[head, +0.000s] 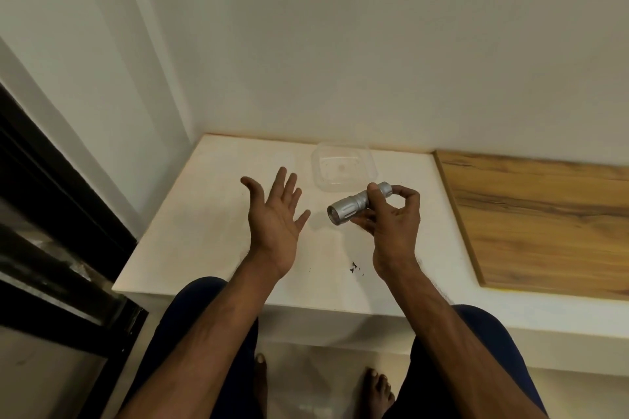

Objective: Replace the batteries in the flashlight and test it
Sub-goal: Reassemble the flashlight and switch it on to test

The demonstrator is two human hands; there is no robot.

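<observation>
Fingers (pixel 405 196) of the right hand (pixel 391 231) were wrapped around a silver flashlight (pixel 359 202), thumb across its barrel and forefinger curled over its tail end, holding it in the air above the white tabletop (pixel 204 214). Beyond those fingers, against the wall, sat a clear plastic tub (pixel 343 167), apparently holding nothing; to their right the surface changed to a wooden board (pixel 544 214). A few small dark flecks (pixel 354 268) lay on the tabletop nearer the body than the gripping hand; what they were could not be told.

The left hand (pixel 275 214) was spread wide and held nothing, palm turned up and towards the flashlight, just to the left of it but not touching.

The flashlight's long axis ran slantwise: its tail lay under the right forefinger, up and to the right, and its wider lens end pointed down and to the left, at the bare palm. No beam or glow could be made out on that palm, and no loose batteries were in view.

Judging by this, the test was the step in hand, the palm serving as a screen. It turned on the lens facing the palm while the right forefinger or thumb reached the switch, probably at the tail.
</observation>
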